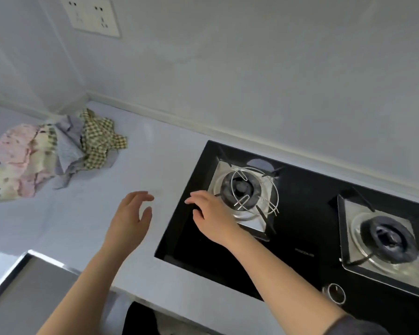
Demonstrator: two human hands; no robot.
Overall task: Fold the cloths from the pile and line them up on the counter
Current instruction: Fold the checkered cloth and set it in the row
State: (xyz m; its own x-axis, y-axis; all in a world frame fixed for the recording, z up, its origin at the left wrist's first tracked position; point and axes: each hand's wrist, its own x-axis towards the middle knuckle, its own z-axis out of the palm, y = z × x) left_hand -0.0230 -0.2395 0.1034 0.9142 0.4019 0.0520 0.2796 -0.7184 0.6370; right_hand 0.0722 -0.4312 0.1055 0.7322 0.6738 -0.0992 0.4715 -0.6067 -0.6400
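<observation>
Pale grey counter (pixel 82 213) stretches under both bare hands: the left hand (pixel 128 213) hovers with loosely spread fingers and holds nothing, and the right hand (pixel 211 216), fingers also relaxed and empty, reaches over the left edge of the black glass gas hob (pixel 194 250) beside its left burner. Farther back on the left, well apart from both hands, the crumpled pile of pink, yellow, grey and checked cloths (pixel 56 151) lies unfolded in the counter's corner.
</observation>
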